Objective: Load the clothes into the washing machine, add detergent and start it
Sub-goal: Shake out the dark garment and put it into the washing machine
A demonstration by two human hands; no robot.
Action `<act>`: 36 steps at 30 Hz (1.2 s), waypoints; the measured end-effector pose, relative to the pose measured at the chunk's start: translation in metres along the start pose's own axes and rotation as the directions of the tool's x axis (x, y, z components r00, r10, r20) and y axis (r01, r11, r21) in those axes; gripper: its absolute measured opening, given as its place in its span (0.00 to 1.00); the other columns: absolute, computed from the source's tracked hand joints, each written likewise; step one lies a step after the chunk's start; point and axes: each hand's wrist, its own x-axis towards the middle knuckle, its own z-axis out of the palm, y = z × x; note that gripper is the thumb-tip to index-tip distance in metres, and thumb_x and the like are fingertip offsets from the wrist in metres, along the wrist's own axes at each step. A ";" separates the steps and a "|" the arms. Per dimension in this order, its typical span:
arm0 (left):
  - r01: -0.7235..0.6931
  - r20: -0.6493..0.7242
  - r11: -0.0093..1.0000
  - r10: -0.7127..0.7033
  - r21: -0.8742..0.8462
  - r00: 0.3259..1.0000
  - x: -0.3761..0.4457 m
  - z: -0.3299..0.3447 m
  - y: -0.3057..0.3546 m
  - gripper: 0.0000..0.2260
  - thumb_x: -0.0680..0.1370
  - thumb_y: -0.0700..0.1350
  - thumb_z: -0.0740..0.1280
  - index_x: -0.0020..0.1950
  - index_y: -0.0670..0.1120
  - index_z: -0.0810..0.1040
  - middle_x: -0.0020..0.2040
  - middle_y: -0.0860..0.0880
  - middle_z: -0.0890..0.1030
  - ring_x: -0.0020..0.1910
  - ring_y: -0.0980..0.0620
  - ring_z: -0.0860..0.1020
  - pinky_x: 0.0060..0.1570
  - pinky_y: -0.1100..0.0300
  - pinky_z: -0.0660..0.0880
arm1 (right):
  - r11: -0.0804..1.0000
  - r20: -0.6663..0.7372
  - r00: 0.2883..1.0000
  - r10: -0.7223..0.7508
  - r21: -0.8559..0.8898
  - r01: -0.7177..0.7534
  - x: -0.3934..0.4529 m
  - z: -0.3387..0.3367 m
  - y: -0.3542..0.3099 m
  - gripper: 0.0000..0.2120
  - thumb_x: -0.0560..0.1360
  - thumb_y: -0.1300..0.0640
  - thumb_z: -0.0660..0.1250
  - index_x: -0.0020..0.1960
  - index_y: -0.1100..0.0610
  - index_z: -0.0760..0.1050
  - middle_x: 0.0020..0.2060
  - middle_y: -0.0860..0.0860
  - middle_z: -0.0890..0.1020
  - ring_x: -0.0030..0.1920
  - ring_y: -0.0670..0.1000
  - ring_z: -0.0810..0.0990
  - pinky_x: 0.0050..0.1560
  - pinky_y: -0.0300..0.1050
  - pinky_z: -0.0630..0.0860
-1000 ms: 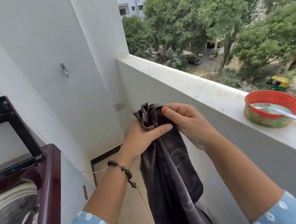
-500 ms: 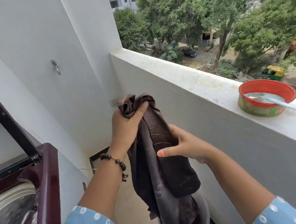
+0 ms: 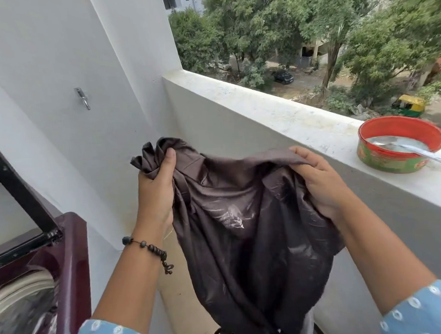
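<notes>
A dark brown garment [image 3: 246, 237] hangs spread between my hands in mid-air above the balcony floor. My left hand [image 3: 155, 188] grips its bunched top edge on the left. My right hand [image 3: 317, 179] grips the other side of the top edge, stretching the cloth wide. The maroon top-load washing machine [image 3: 71, 264] stands at the lower left with its black lid [image 3: 16, 187] raised and the drum [image 3: 19, 302] showing. A red and green tin [image 3: 402, 142] holding white powder and a metal spoon [image 3: 418, 151] sits on the parapet at right.
The white parapet ledge [image 3: 275, 113] runs from the centre to the right, with trees and a street far below. A white wall with a metal hook [image 3: 83, 97] stands behind the machine. A narrow strip of tiled floor [image 3: 183, 304] lies between machine and parapet.
My right hand has moved up and to the right and taken hold of the garment's top edge. The cloth, bunched and hanging from the left hand before, is now pulled open between both hands.
</notes>
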 end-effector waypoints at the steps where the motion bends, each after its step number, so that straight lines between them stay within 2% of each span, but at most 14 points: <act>1: 0.045 0.016 0.999 -0.045 0.004 0.999 -0.003 0.002 -0.005 0.03 0.81 0.42 0.68 0.49 0.48 0.81 0.46 0.53 0.87 0.51 0.52 0.84 0.63 0.49 0.77 | 1.000 0.042 0.999 -0.008 0.021 0.007 0.003 0.007 -0.006 0.17 0.79 0.67 0.59 0.41 0.52 0.81 0.36 0.51 0.83 0.36 0.46 0.81 0.40 0.36 0.78; 5: 0.155 0.200 0.987 -0.162 0.049 0.966 -0.019 0.019 -0.016 0.09 0.78 0.45 0.68 0.57 0.47 0.80 0.52 0.48 0.86 0.58 0.46 0.83 0.59 0.51 0.80 | 0.997 0.202 0.978 -0.052 -0.052 0.063 0.009 0.043 -0.019 0.11 0.80 0.67 0.58 0.50 0.59 0.78 0.39 0.53 0.84 0.39 0.49 0.83 0.42 0.39 0.80; 9: 0.140 0.510 0.983 -0.182 0.121 0.840 -0.025 0.031 -0.019 0.27 0.70 0.56 0.76 0.67 0.50 0.77 0.61 0.49 0.83 0.62 0.51 0.81 0.62 0.55 0.78 | 0.979 0.276 0.957 -0.090 -0.152 0.136 0.015 0.070 -0.029 0.10 0.81 0.63 0.59 0.52 0.60 0.79 0.44 0.54 0.84 0.45 0.50 0.82 0.46 0.41 0.78; 11: 0.103 0.567 0.987 -0.157 0.126 0.809 -0.026 0.035 -0.022 0.23 0.69 0.48 0.80 0.62 0.48 0.79 0.57 0.50 0.85 0.57 0.52 0.83 0.55 0.59 0.79 | 0.963 0.265 0.959 -0.099 -0.219 0.159 0.016 0.076 -0.030 0.11 0.82 0.61 0.59 0.56 0.60 0.80 0.49 0.55 0.84 0.50 0.52 0.82 0.53 0.47 0.77; 13: 0.078 0.467 0.986 -0.138 0.146 0.873 -0.022 0.040 -0.024 0.17 0.71 0.37 0.77 0.59 0.44 0.81 0.53 0.47 0.86 0.54 0.49 0.84 0.53 0.56 0.80 | 0.946 0.290 0.954 -0.076 -0.280 0.161 0.016 0.075 -0.029 0.14 0.81 0.58 0.59 0.63 0.59 0.77 0.56 0.55 0.83 0.58 0.54 0.81 0.62 0.52 0.75; 17: 0.066 0.302 0.984 -0.114 0.165 0.946 -0.011 0.040 -0.029 0.14 0.71 0.38 0.76 0.57 0.41 0.83 0.53 0.39 0.85 0.55 0.39 0.84 0.61 0.40 0.78 | 0.920 0.379 0.925 -0.005 -0.362 0.153 0.004 0.065 -0.022 0.27 0.78 0.48 0.62 0.76 0.41 0.59 0.70 0.43 0.72 0.70 0.38 0.69 0.69 0.44 0.68; 19: 0.071 0.191 0.988 -0.097 0.140 0.977 -0.010 0.043 -0.027 0.08 0.73 0.34 0.73 0.52 0.42 0.83 0.47 0.44 0.86 0.49 0.45 0.85 0.54 0.48 0.81 | 0.872 0.386 0.923 -0.010 -0.448 0.197 -0.006 0.056 -0.008 0.41 0.72 0.41 0.68 0.77 0.35 0.47 0.76 0.40 0.61 0.74 0.35 0.59 0.72 0.44 0.63; 23: 0.145 -0.009 0.984 -0.146 -0.107 0.989 -0.010 0.055 -0.019 0.08 0.75 0.32 0.68 0.50 0.42 0.78 0.38 0.48 0.82 0.38 0.51 0.82 0.41 0.57 0.80 | 0.808 0.296 0.949 0.111 -0.582 0.087 -0.030 0.050 0.049 0.63 0.60 0.38 0.79 0.74 0.32 0.33 0.76 0.32 0.43 0.77 0.37 0.47 0.77 0.51 0.55; 25: 0.207 -0.053 0.953 -0.224 -0.222 0.973 -0.013 0.063 -0.020 0.06 0.75 0.33 0.68 0.47 0.43 0.77 0.36 0.48 0.80 0.36 0.51 0.80 0.39 0.59 0.80 | 0.797 0.264 0.961 0.087 -0.598 0.092 -0.038 0.057 0.077 0.64 0.59 0.39 0.81 0.78 0.40 0.37 0.78 0.37 0.47 0.78 0.41 0.50 0.76 0.51 0.58; 26: 0.238 -0.053 0.939 -0.258 -0.246 0.965 -0.018 0.067 -0.021 0.06 0.76 0.33 0.68 0.45 0.44 0.77 0.35 0.48 0.80 0.35 0.51 0.80 0.38 0.60 0.80 | 0.832 0.226 0.974 0.035 -0.547 0.097 -0.039 0.061 0.088 0.60 0.60 0.41 0.81 0.79 0.46 0.47 0.77 0.42 0.58 0.76 0.43 0.58 0.73 0.49 0.64; 28: 0.252 -0.053 0.935 -0.273 -0.251 0.961 -0.030 0.073 -0.024 0.07 0.76 0.34 0.68 0.42 0.45 0.78 0.35 0.49 0.82 0.35 0.53 0.82 0.38 0.60 0.81 | 0.922 0.048 0.998 -0.030 -0.385 0.046 -0.036 0.062 0.100 0.42 0.63 0.49 0.81 0.72 0.54 0.67 0.62 0.39 0.79 0.64 0.39 0.75 0.60 0.38 0.74; 31: 0.210 -0.034 0.955 -0.222 -0.210 0.975 -0.034 0.062 -0.028 0.07 0.77 0.35 0.69 0.55 0.42 0.80 0.46 0.47 0.86 0.47 0.50 0.85 0.53 0.53 0.82 | 0.939 -0.084 0.993 -0.082 -0.342 0.048 -0.021 0.050 0.099 0.22 0.70 0.57 0.75 0.63 0.55 0.77 0.54 0.40 0.84 0.57 0.41 0.81 0.54 0.37 0.77; 34: 0.202 0.091 0.979 -0.204 0.027 0.975 -0.024 0.025 -0.025 0.33 0.72 0.50 0.78 0.73 0.49 0.68 0.67 0.40 0.78 0.67 0.40 0.77 0.67 0.38 0.73 | 0.882 -0.042 0.988 -0.145 -0.458 0.110 -0.005 0.029 0.083 0.19 0.72 0.67 0.71 0.59 0.52 0.78 0.53 0.40 0.83 0.56 0.36 0.80 0.55 0.35 0.75; 36: 0.095 0.096 0.961 -0.123 0.261 0.988 -0.019 0.001 -0.016 0.45 0.64 0.59 0.79 0.75 0.60 0.59 0.75 0.45 0.68 0.74 0.45 0.69 0.72 0.40 0.67 | 0.803 -0.045 0.978 -0.202 -0.580 0.139 0.004 0.017 0.066 0.22 0.71 0.72 0.68 0.56 0.48 0.78 0.50 0.38 0.81 0.50 0.30 0.78 0.50 0.27 0.72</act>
